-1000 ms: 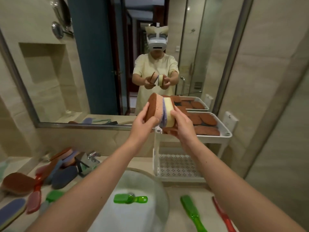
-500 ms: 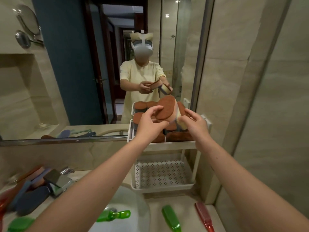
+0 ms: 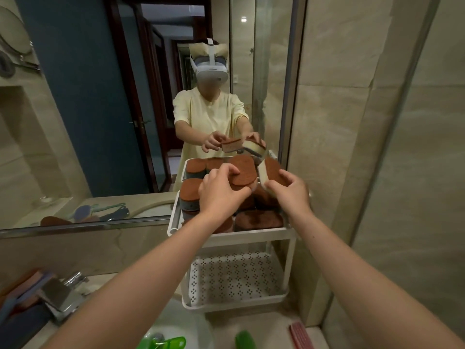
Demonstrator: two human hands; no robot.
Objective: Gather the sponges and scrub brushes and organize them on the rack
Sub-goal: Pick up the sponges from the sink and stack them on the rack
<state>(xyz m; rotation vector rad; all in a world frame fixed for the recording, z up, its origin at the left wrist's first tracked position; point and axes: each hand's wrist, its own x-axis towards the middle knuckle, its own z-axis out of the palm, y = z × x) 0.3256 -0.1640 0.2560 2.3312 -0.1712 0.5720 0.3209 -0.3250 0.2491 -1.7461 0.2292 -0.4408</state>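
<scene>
Down and forward they've gone: both hands were pressing the sponges together in front of the mirror (image 3: 88, 122) a second ago, and now they're right over the rack (image 3: 251, 236) with the pair split. The left hand (image 3: 221, 195) curls its fingers round a brown-topped sponge (image 3: 242, 172), lying nearly flat on the pile. The right hand (image 3: 289, 195) pinches a cream-sided sponge (image 3: 271, 172), tilted up on its edge just beside the first.

The top tier (image 3: 173, 217) is packed. Stacked brown-faced sponges (image 3: 259, 219) fill it from near rim to far, right up against the glass. The lower shelf (image 3: 234, 278), white and perforated, sits under it on the counter (image 3: 266, 321), tucked into the far right corner against the beige tiled wall (image 3: 402, 147).

Near us there's a white basin (image 3: 181, 321) with a green brush (image 3: 166, 343) lying in it. On the counter to its right are a second green brush (image 3: 245, 341) and a red brush (image 3: 300, 335), both cut off by the frame. A chrome faucet (image 3: 56, 295) stands to the left, and beyond it is a blurred heap of blue and brownish pieces (image 3: 22, 285).
</scene>
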